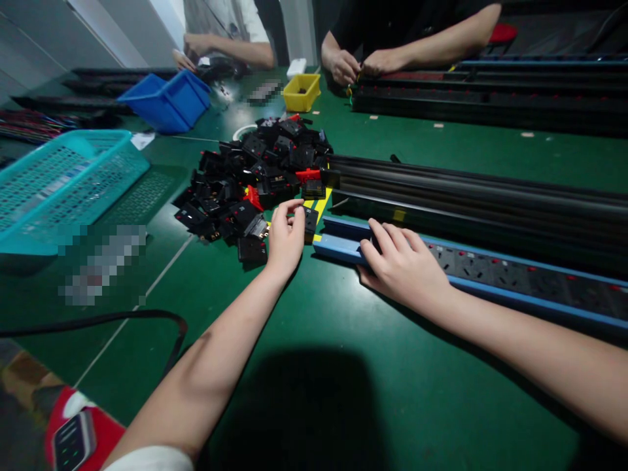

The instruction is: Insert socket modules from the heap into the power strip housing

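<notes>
My left hand (287, 237) is closed on a black socket module (310, 224), held at the right edge of a heap of similar black modules (265, 163). Over the left part of a long blue channel rail (338, 247) lies my right hand (405, 261), its fingers curled around the rail's sides. Black socket modules (490, 269) with small red parts sit in a row inside the rail, to the right of that hand. The rail's left end shows its bare blue floor. Whatever is under my right palm is hidden.
Dark channel rails (441, 196) lie just behind the blue one. A teal basket (122, 147), a blue bin (169, 101) and a yellow bin (301, 93) stand left and back. Across the green table (314, 366), two people's hands work. A black cable (98, 322) crosses the left edge.
</notes>
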`<state>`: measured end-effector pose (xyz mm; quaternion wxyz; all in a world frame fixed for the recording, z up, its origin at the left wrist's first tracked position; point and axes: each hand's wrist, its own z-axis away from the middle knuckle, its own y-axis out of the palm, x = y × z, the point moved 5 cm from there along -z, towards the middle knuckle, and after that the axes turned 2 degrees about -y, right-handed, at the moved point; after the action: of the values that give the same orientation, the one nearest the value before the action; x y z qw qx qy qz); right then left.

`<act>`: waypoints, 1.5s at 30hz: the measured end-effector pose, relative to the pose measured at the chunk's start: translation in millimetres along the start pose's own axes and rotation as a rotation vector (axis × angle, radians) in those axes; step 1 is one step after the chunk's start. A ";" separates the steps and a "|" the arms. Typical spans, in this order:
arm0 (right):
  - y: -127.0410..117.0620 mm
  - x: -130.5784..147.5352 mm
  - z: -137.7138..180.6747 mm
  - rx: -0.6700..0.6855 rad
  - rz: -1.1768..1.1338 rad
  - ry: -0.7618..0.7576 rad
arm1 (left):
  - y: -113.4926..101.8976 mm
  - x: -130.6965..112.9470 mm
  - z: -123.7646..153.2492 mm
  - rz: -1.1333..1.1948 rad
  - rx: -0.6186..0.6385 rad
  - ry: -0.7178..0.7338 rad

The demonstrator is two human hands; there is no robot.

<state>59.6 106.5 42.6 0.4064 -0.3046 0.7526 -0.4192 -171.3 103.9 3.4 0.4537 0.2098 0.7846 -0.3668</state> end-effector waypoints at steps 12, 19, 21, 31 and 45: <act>1.1 0.6 0.1 -0.002 0.001 0.006 | 2.2 -2.0 -1.8 0.129 0.078 -0.025; -0.1 0.2 0.0 -0.005 -0.021 0.005 | 3.3 -3.9 -1.3 0.032 0.095 -0.001; -0.2 0.3 -0.1 -0.002 -0.014 0.003 | 3.8 -4.5 -0.8 0.013 0.103 -0.001; 0.1 0.4 -0.2 -0.009 -0.008 0.003 | 4.9 -2.0 3.7 -0.038 0.120 -0.023; 0.3 0.5 -0.5 -0.017 -0.018 0.012 | 2.4 -4.9 6.9 -0.087 0.107 -0.020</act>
<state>58.8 106.4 42.3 0.3954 -0.3124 0.7558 -0.4182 -163.4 100.1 4.5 0.4334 0.1958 0.7675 -0.4298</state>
